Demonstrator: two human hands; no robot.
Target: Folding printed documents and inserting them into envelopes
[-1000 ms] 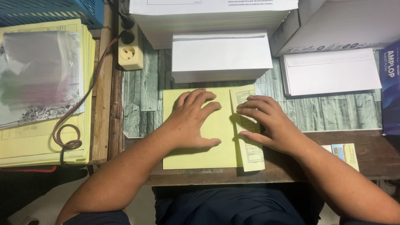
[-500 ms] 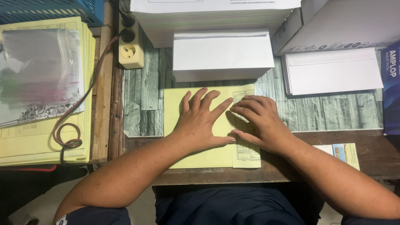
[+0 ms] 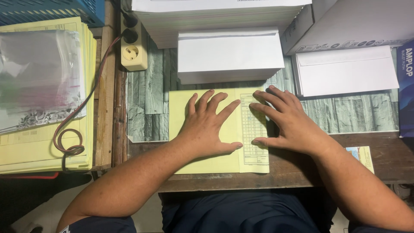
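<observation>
We cannot see the middle of the yellow sheet (image 3: 185,125), because the left hand (image 3: 207,129) lies flat over it, and the right hand (image 3: 289,125) covers the right edge of its folded printed flap (image 3: 253,129). The table printed on that flap is too small for us to make out. The stack of white envelopes (image 3: 230,54) hides the lower part of the white paper ream (image 3: 215,13), which the top edge cuts off. The clear plastic sleeves (image 3: 39,77) blur the yellow paper pile (image 3: 43,142) beneath, and the left edge crops both. The small yellow slip (image 3: 364,155) sits partly under our right forearm.
</observation>
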